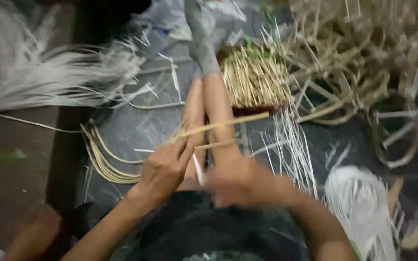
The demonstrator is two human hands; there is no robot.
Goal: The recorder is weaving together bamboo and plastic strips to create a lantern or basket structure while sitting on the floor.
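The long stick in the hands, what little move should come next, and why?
Probably steady the right hand first. The left hand pinches the long stick near one end, and its far end hangs free above the legs. The right hand is blurred, so its grip cannot be told. A second stick lies close below, so a firm hold would keep them apart.

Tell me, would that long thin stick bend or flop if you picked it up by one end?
Probably not flop much: the long thin stick juts out straight past the left hand, which pinches only its near end. It looks slim and pale like split cane, so likely light and springy. The curved strips beside it suggest such material bends under force rather than snapping.
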